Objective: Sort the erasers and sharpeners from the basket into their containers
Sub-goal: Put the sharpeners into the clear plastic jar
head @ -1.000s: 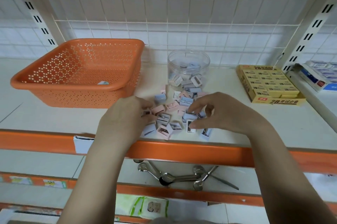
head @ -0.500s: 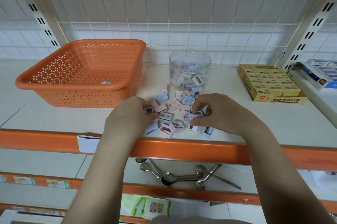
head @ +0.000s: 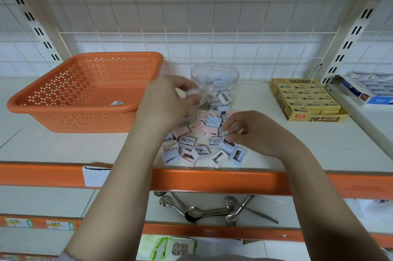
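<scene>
1. The left hand (head: 168, 101) is lifted beside the rim of the clear jar (head: 214, 82), its grip pinching a few small pale sharpeners (head: 192, 92); motion blur hides how many.
2. The right hand (head: 253, 131) rests low on the shelf (head: 297, 146), fingers curled into the right edge of the sharpener pile (head: 200, 141), pinching a pale piece there; the exact piece is hard to make out.
3. The pile of pink and blue sharpeners lies between the two hands, in front of the jar, which already holds some.
4. The orange basket (head: 85, 92) stands to the left, with only a small sticker visible inside.
5. The yellow eraser box (head: 306, 99) stands well to the right, printed "2B"; the other characters are too small to read.
6. White and blue packs (head: 365, 88) are cut off at the right edge.
</scene>
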